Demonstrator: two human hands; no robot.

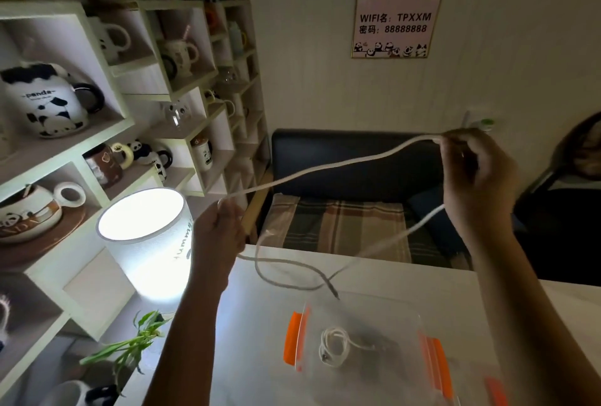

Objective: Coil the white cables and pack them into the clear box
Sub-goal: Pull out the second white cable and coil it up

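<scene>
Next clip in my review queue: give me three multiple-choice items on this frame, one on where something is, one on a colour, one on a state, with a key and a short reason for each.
1. Where does the coiled white cable lie?
A. on the shelf
B. inside the clear box
C. on the sofa

2. What colour are the box's latches?
A. orange
B. blue
C. green

3. What is the state of the long white cable?
A. fully coiled in the box
B. lying untouched on the table
C. stretched in the air between both hands

Key:
1 B, the small coil shows through the clear walls.
2 A, orange tabs sit on both sides of the box.
3 C, the left hand and the right hand each hold it, the rest trailing onto the table.
</scene>
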